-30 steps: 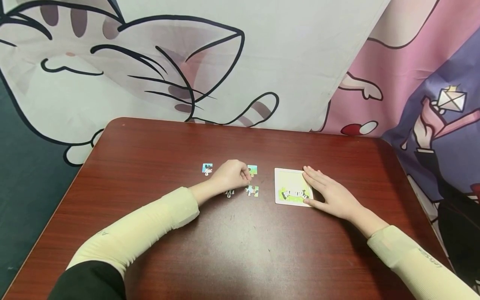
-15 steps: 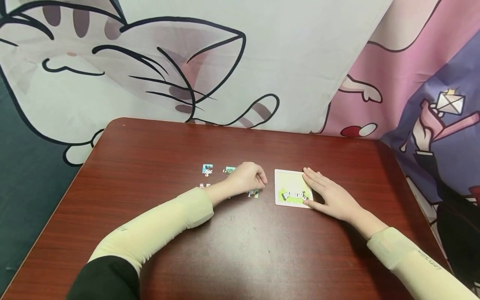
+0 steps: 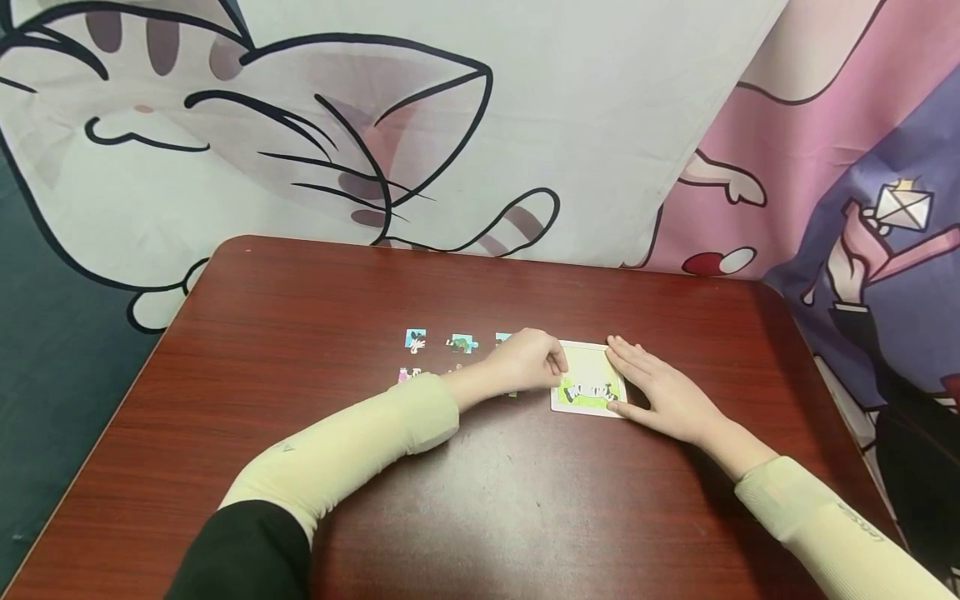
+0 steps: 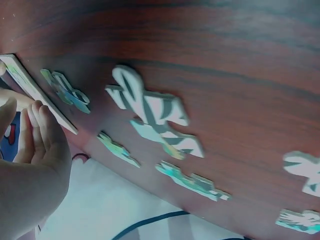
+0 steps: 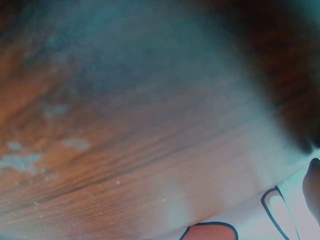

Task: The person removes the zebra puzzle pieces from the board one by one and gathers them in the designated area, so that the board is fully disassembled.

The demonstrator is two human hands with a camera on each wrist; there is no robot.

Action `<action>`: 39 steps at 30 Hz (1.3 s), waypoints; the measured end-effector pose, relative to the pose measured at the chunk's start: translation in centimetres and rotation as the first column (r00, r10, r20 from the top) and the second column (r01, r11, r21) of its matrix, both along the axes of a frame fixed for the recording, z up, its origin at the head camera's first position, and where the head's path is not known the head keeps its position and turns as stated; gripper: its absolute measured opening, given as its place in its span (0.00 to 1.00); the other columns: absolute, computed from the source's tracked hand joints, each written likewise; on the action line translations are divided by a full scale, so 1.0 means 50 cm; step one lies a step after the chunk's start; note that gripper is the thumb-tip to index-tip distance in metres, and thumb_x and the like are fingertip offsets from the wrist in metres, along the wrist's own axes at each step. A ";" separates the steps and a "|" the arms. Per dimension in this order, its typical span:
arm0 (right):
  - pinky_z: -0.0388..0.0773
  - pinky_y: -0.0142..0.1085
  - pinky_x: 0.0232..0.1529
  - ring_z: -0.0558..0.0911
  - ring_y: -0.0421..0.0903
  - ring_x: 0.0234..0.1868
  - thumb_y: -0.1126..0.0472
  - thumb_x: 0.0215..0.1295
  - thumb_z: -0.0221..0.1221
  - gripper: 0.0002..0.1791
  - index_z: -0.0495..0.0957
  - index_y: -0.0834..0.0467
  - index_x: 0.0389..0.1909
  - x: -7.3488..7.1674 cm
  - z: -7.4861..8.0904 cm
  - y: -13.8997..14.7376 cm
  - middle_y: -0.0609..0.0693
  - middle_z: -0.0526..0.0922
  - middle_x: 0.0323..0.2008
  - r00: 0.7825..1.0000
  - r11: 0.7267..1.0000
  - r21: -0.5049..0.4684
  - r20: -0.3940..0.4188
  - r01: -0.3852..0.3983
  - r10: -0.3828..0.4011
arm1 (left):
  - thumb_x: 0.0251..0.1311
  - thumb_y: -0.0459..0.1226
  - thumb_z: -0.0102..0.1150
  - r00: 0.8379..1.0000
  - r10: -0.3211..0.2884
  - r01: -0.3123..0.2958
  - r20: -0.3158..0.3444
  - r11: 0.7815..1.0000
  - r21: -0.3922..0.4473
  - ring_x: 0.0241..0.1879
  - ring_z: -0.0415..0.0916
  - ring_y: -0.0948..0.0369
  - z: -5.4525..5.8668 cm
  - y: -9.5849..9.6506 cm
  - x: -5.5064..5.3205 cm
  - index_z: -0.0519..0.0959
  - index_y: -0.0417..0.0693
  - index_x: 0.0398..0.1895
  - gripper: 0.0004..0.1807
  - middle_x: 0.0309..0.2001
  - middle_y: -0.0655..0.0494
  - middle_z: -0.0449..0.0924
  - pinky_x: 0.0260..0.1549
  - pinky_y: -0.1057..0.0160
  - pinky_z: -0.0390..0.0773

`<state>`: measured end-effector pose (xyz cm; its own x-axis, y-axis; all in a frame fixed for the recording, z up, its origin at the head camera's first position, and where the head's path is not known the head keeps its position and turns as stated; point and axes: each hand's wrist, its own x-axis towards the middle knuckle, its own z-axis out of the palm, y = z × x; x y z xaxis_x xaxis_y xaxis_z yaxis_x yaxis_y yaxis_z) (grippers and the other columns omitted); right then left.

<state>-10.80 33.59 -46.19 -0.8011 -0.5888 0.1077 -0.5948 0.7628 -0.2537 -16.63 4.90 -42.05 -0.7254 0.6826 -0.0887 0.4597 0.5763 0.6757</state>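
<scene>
A square puzzle board (image 3: 590,360) with a white border and a zebra picture lies right of the table's middle. My right hand (image 3: 667,392) rests on its right edge, fingers spread and straight. Over its left edge is my left hand (image 3: 525,360), fingers loosely bent; no piece shows between them. Several jigsaw pieces lie to the left, partly under that forearm in the head view, among them a blue one (image 3: 415,340) and a green-blue one (image 3: 462,343). A zebra-striped piece (image 4: 150,112) is plain in the left wrist view, where left fingers (image 4: 42,127) appear near the board.
The reddish-brown wooden table (image 3: 480,517) reaches toward the front. Behind it hangs a white cloth (image 3: 585,125) with a cat drawing, and a pink and purple cloth (image 3: 817,150) hangs at the right. The right wrist view shows mostly blurred table top.
My left hand has moved right, from above the puzzle pieces to the board's left edge, uncovering pieces behind it. The right hand and the board have stayed in place.
</scene>
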 end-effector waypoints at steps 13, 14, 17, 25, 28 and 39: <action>0.44 0.32 0.86 0.63 0.57 0.83 0.49 0.63 0.74 0.48 0.65 0.65 0.78 0.000 -0.001 0.001 0.65 0.65 0.80 1.000 1.000 -0.002 -0.002 -0.001 0.001 | 0.59 0.33 0.74 0.998 -0.040 0.036 -0.042 0.994 -0.100 0.36 0.81 0.69 -0.006 0.033 0.005 0.90 0.48 0.41 0.07 0.37 0.58 0.90 0.37 0.75 0.75; 0.43 0.32 0.85 0.63 0.57 0.83 0.49 0.63 0.74 0.48 0.66 0.66 0.78 0.000 -0.001 0.001 0.65 0.65 0.80 1.000 1.000 -0.003 -0.002 -0.002 0.002 | 0.59 0.33 0.74 0.998 -0.041 0.036 -0.047 0.994 -0.100 0.36 0.81 0.68 -0.006 0.033 0.005 0.90 0.48 0.41 0.07 0.37 0.58 0.90 0.37 0.75 0.75; 0.42 0.30 0.85 0.63 0.57 0.83 0.49 0.63 0.74 0.48 0.66 0.66 0.78 0.000 -0.001 0.002 0.65 0.65 0.80 1.000 1.000 -0.005 -0.005 -0.005 0.005 | 0.59 0.34 0.75 0.998 -0.040 0.035 -0.050 0.994 -0.102 0.36 0.81 0.68 -0.006 0.033 0.007 0.90 0.49 0.41 0.08 0.37 0.58 0.90 0.38 0.75 0.75; 0.41 0.29 0.85 0.63 0.56 0.83 0.50 0.63 0.74 0.48 0.66 0.66 0.78 -0.001 0.000 0.001 0.65 0.65 0.80 1.000 1.000 -0.005 -0.004 -0.006 0.006 | 0.54 0.38 0.81 0.997 -0.034 0.026 -0.066 0.991 -0.129 0.38 0.79 0.68 -0.010 0.035 0.016 0.89 0.49 0.44 0.14 0.40 0.60 0.88 0.39 0.73 0.75; 0.40 0.28 0.85 0.63 0.56 0.83 0.50 0.63 0.73 0.47 0.66 0.66 0.78 -0.001 0.000 0.001 0.65 0.66 0.80 1.000 1.000 -0.006 -0.003 -0.003 0.003 | 0.53 0.40 0.81 0.994 -0.033 0.017 -0.100 0.987 -0.159 0.39 0.79 0.68 -0.013 0.038 0.020 0.89 0.51 0.45 0.16 0.41 0.61 0.88 0.40 0.72 0.76; 0.41 0.27 0.84 0.66 0.60 0.81 0.52 0.63 0.73 0.45 0.67 0.67 0.77 0.004 0.002 -0.005 0.64 0.67 0.79 0.999 1.000 -0.019 -0.053 -0.001 0.000 | 0.54 0.41 0.82 0.988 -0.031 0.004 -0.154 0.985 -0.171 0.42 0.82 0.66 -0.016 0.038 0.028 0.89 0.52 0.45 0.16 0.43 0.61 0.88 0.42 0.69 0.79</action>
